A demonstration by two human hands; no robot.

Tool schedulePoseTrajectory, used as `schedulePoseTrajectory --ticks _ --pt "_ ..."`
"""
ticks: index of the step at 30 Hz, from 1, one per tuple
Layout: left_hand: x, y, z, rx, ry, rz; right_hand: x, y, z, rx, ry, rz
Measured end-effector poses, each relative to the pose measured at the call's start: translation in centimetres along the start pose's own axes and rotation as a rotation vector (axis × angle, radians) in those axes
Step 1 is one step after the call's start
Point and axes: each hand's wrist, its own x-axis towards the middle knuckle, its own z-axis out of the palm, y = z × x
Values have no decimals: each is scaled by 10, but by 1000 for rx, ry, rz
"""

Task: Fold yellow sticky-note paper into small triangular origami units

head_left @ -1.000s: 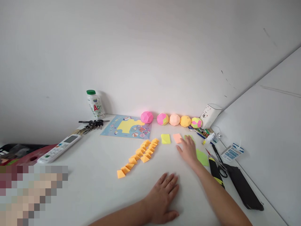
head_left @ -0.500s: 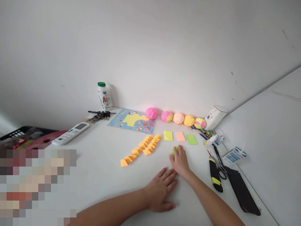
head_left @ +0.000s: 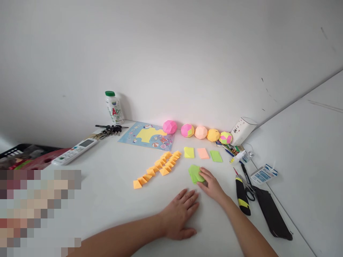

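My left hand [head_left: 180, 216] lies flat on the white table, fingers spread, holding nothing. Just beyond it, my right hand [head_left: 213, 185] has its thumb and fingers closed on the right edge of some light green paper squares [head_left: 195, 174], which are slightly fanned. Farther back lie a yellow paper piece [head_left: 189, 152], a peach one [head_left: 203, 153] and another green one [head_left: 215, 156], side by side. Left of the green squares, folded orange paper units [head_left: 151, 172] stand in two slanting rows.
Several faceted paper balls, one of them pink [head_left: 169, 127], line the wall beside a blue printed sheet [head_left: 134, 137]. A bottle [head_left: 114, 109], keys [head_left: 108, 131] and a remote control [head_left: 76, 151] stand left. At right are a yellow-black cutter [head_left: 242, 196], scissors [head_left: 250, 193] and a black pouch [head_left: 273, 212].
My right hand has shifted right and off the top of the green paper, so the fanned squares now show. My left hand stays flat. The whole view has shifted slightly.
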Motion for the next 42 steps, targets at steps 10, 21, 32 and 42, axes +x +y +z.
schedulePoseTrajectory --ticks 10,21,32,42 --pt "18 -29 -6 -716 174 -264 1 -8 0 -66 137 -105" --pt "18 -62 -11 -1463 391 -472 2 -5 -3 -22 265 -41" --pt "15 -44 -6 -890 317 -448 2 -17 -9 -123 111 -110" --pt "15 -44 -5 -829 300 -436 -1 -17 -9 -126 169 -70"
